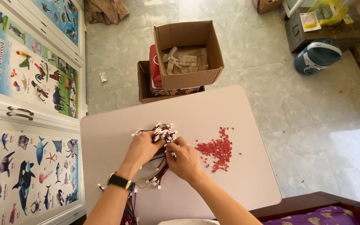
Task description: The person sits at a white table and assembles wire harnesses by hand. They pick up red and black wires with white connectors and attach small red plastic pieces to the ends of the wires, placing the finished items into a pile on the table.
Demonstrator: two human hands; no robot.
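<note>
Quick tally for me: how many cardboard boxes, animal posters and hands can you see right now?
Cardboard boxes: 3, one cut off at the top edge
Animal posters: 3
Hands: 2, left hand and right hand, both on the wire bundle
Total: 8

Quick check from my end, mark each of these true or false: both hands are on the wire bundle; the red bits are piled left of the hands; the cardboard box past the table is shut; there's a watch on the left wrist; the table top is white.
1. Both hands are on the wire bundle. True: the left hand and the right hand both grip it.
2. The red bits lie left of the hands. False: they lie to the right.
3. The cardboard box is shut. False: its flaps are open.
4. A watch is on the left wrist. True.
5. The table top is white. True.
</note>
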